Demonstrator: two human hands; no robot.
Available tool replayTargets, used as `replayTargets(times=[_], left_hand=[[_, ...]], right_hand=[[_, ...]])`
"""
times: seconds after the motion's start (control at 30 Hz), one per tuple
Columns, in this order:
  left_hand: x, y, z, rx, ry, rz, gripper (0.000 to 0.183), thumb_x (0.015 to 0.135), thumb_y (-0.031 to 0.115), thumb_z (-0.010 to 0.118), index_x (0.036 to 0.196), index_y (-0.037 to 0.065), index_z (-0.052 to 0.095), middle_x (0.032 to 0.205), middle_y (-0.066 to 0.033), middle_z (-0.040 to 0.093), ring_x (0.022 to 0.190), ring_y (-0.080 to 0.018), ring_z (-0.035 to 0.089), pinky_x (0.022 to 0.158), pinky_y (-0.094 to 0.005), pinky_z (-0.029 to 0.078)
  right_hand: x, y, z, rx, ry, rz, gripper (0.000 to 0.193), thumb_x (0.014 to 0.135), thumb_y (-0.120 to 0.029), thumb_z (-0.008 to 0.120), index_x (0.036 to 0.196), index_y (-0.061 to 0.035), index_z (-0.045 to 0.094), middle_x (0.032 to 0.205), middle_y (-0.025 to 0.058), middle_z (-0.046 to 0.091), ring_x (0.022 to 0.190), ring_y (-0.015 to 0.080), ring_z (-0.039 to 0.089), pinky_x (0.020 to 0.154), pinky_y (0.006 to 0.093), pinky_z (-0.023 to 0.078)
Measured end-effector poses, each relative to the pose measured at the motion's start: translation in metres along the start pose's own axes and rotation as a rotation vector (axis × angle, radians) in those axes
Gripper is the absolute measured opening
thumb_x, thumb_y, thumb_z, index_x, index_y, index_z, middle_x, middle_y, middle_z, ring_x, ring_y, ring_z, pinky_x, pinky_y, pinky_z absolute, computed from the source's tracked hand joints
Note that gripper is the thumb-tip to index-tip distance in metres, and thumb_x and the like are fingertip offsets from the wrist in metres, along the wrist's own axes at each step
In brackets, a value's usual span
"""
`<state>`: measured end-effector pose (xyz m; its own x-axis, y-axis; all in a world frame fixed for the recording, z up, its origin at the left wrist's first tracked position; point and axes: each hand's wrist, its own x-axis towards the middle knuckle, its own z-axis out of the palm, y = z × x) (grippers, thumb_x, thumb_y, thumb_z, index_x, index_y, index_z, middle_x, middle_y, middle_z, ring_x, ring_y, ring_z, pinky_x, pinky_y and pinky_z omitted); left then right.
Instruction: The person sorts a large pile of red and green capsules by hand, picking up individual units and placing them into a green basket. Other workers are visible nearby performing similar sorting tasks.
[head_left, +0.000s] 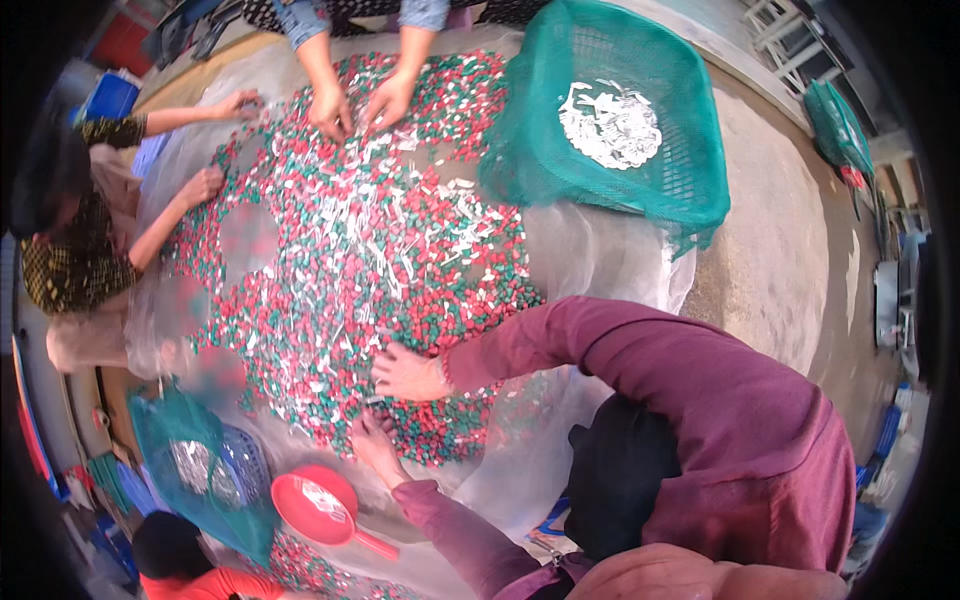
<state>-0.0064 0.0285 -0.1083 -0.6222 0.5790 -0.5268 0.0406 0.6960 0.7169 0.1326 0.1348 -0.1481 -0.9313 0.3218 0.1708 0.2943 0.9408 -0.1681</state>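
Small pieces [455, 300] in red, green and white, spread over a pale sheet [525, 435], beneath both hands; probably light, firm and easily scattered, best pinched singly. Right hand [410, 374]: palm down, fingers spread. Left hand [375, 445]: fingers bent, grasp indeterminable.

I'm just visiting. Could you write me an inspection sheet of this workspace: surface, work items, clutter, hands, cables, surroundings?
Surface: pale sheet, rumpled, largely covered.
Job's things: red and green pieces spread out, white strips among them; more strips in the green basket.
Clutter: red scoop near the pieces.
Hands: left hand and right hand, maroon sleeves, both at the pieces; grips unclear.
Cables: nothing seen.
Surroundings: co-workers at the far side, left and lower left; floor to the right.
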Motion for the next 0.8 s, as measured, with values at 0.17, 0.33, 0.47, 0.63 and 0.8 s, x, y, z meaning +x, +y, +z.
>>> replayTargets(times=[0.17,0.33,0.47,0.63,0.8], left_hand=[[-0.026,0.001,-0.005,-0.460,-0.048,0.002,0.024,0.091,0.017,0.059,0.111,0.004,0.063,0.082,-0.0063,0.061,0.070,-0.0118,0.058,0.063,-0.0261,0.050],[-0.037,0.003,-0.017,-0.958,-0.219,0.109,0.019,0.093,0.019,0.059,0.105,0.005,0.058,0.092,-0.0058,0.063,0.077,-0.0150,0.062,0.067,-0.0283,0.053],[-0.023,0.015,0.005,-0.285,-0.039,0.005,0.025,0.090,0.029,0.064,0.096,0.004,0.065,0.087,-0.0032,0.066,0.073,-0.0131,0.060,0.061,-0.0263,0.049],[-0.007,0.024,0.070,0.953,0.165,0.368,0.013,0.078,0.013,0.059,0.083,0.007,0.070,0.077,-0.0153,0.068,0.077,-0.0309,0.069,0.065,-0.0440,0.054],[-0.007,0.036,0.084,0.880,0.124,0.435,0.012,0.078,0.006,0.058,0.077,0.005,0.070,0.079,-0.0144,0.069,0.076,-0.0293,0.069,0.065,-0.0414,0.055]], right_hand=[[-0.041,0.028,-0.007,0.136,0.025,-0.012,0.021,0.070,-0.023,0.064,0.085,-0.0088,0.066,0.090,0.0095,0.061,0.086,0.0275,0.059,0.074,0.0505,0.046],[-0.019,0.088,-0.055,0.707,-0.477,0.163,0.030,0.090,-0.028,0.057,0.108,-0.0041,0.055,0.093,0.0142,0.063,0.082,0.0270,0.065,0.058,0.0396,0.055],[-0.026,0.101,-0.098,1.324,-0.669,0.472,0.029,0.094,-0.028,0.054,0.102,-0.0013,0.059,0.086,0.0075,0.062,0.072,0.0155,0.063,0.050,0.0296,0.055],[-0.034,0.089,-0.111,1.439,-0.512,0.482,0.033,0.089,-0.030,0.062,0.095,0.0020,0.066,0.081,0.0040,0.062,0.067,0.0102,0.061,0.049,0.0245,0.055],[-0.037,0.086,-0.109,1.502,-0.570,0.682,0.035,0.091,-0.030,0.060,0.106,0.0021,0.064,0.092,0.0044,0.062,0.071,0.0136,0.066,0.050,0.0231,0.054]])
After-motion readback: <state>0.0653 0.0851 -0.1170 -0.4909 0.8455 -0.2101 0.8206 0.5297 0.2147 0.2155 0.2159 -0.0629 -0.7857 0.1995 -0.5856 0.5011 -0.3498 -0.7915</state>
